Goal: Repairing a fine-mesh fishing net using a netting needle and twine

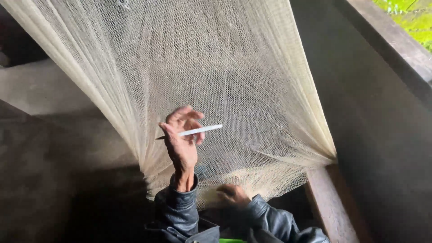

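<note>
A cream mesh net (216,67) hangs stretched from the top of the view down to my lap. My left hand (181,139) is raised in front of it and pinches a thin white stick (202,130) that lies crosswise and points right. My right hand (231,195) is low at the net's gathered bottom edge, its fingers closed on the mesh and partly veiled by it. Both arms wear dark leather sleeves (180,211).
A dark concrete wall (382,135) rises on the right with a ledge (396,40) on top and green plants beyond it. A reddish wooden plank (328,202) runs along its foot. Grey concrete floor (49,148) lies to the left.
</note>
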